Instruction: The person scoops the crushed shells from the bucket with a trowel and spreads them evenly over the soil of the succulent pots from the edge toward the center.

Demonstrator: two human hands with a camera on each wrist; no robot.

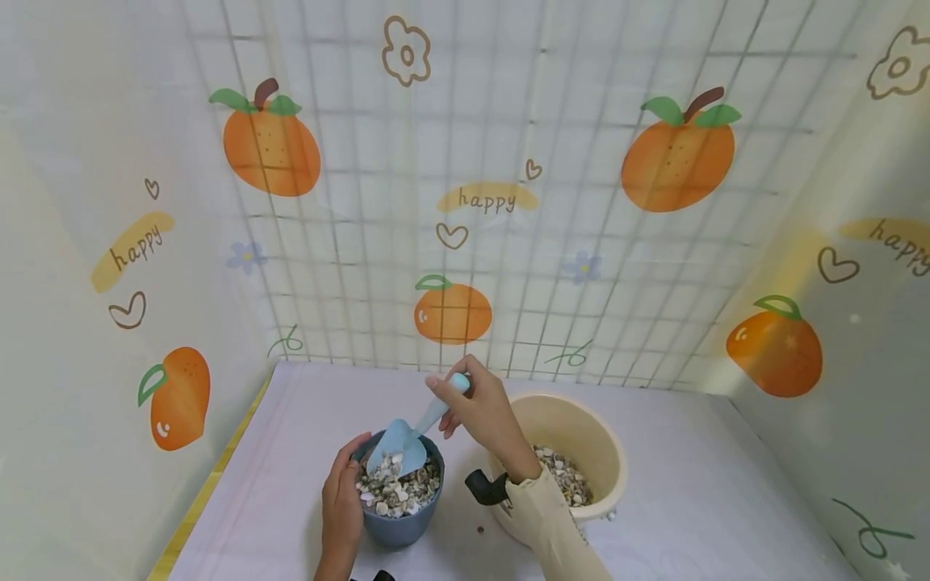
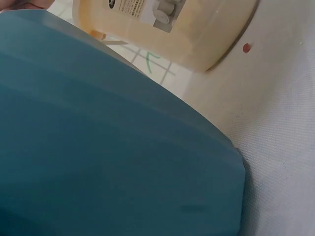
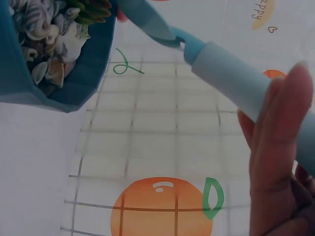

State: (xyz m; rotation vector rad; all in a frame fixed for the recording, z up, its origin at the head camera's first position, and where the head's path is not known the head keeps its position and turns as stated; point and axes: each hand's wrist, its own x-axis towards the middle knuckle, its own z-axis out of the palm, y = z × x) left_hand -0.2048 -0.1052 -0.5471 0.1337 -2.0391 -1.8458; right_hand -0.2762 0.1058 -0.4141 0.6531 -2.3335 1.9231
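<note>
My right hand (image 1: 483, 411) grips the handle of a light blue trowel (image 1: 433, 413). The trowel's blade slants down over a blue pot (image 1: 400, 528), with small shells (image 1: 392, 466) at its tip. More shells (image 3: 39, 24) fill the pot, and green pointed leaves (image 3: 91, 10) show among them in the right wrist view. Around the pot's left side, my left hand (image 1: 341, 500) holds it near the rim. The pot's blue wall (image 2: 113, 137) fills most of the left wrist view.
Right of the pot stands a cream bucket (image 1: 606, 436) holding more shells (image 1: 563, 476); my right forearm crosses its front. A small reddish bit (image 1: 480, 530) lies on the white tabletop (image 1: 690, 484) between them. Behind rises a wire grid (image 1: 581, 202) covered by a printed sheet.
</note>
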